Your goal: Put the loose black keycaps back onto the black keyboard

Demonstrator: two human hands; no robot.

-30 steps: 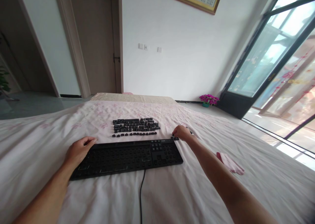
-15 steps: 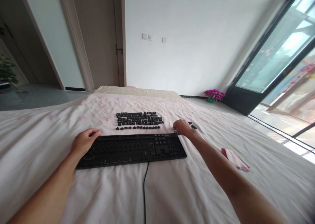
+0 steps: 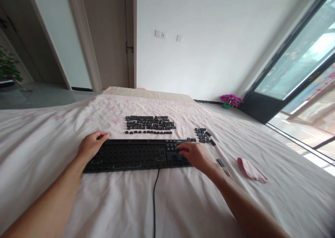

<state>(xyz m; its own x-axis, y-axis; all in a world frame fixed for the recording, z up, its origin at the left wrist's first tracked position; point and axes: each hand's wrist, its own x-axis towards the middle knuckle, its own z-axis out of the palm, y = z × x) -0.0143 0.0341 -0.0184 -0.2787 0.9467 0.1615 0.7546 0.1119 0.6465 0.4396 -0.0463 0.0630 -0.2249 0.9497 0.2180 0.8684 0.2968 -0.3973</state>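
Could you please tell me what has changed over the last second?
The right hand came back from the small pile of keycaps onto the keyboard's right end. The left hand stayed at the keyboard's far left corner; the keycap rows lie unmoved.

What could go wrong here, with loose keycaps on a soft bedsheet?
1. The right hand over the keyboard sits close to the small keycap pile; a sweep could scatter it.
2. The wrinkled bedsheet could let the keycap rows tip or slip into folds.
3. The forearm could snag the cable.
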